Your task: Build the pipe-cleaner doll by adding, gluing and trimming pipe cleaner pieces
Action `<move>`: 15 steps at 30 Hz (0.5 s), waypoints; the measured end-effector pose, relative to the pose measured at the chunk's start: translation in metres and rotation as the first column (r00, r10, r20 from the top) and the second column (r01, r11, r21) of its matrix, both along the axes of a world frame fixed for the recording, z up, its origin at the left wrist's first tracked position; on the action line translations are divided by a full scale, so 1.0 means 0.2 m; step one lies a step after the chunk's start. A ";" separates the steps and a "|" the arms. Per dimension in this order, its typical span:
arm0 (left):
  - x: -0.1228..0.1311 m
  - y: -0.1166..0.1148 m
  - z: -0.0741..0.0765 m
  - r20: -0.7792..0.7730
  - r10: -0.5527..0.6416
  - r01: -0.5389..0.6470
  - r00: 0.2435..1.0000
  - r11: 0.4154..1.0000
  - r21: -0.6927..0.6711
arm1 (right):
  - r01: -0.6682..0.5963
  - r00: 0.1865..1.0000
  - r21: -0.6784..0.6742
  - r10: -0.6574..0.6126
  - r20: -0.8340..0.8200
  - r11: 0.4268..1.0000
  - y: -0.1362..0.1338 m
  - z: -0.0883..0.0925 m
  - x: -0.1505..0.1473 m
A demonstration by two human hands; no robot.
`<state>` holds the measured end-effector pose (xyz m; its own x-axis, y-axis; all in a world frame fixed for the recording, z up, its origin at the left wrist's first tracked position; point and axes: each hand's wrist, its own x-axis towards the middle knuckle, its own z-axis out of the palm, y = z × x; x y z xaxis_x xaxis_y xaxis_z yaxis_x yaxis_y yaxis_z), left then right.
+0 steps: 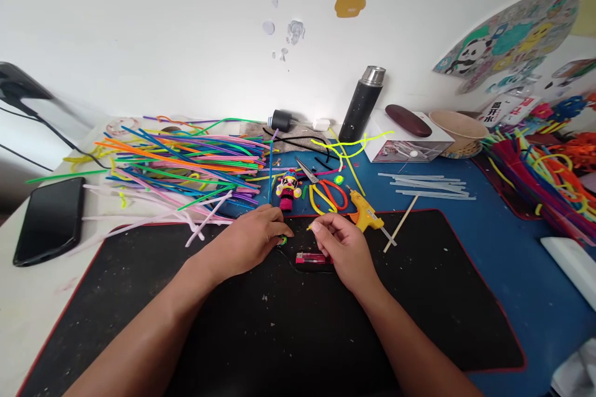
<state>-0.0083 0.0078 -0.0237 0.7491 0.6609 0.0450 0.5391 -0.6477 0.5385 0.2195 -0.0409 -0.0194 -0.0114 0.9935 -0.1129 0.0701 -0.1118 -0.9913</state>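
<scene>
Pinching a tiny yellow piece (309, 227), my right hand (343, 249) curls beside a red lighter (309, 258). My left hand (254, 237), fingers bent together, holds a small green piece (282, 240).

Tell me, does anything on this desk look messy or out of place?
Two mild things: pale specks litter the black mat, making it look unswept, and at the left a few pale stems stray from the jumbled pile over the mat's edge. Nothing looks plainly broken.

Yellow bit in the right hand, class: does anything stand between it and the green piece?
The left hand does: its fingertips stand beside the green piece, towards the yellow bit. Beyond them, only black mat shows in the gap.
</scene>
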 end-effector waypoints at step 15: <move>0.03 0.03 0.09 0.386 0.660 -0.071 0.644 0.554 -0.830 | -0.017 1.000 0.030 0.017 -0.011 0.999 0.03 0.03 -0.06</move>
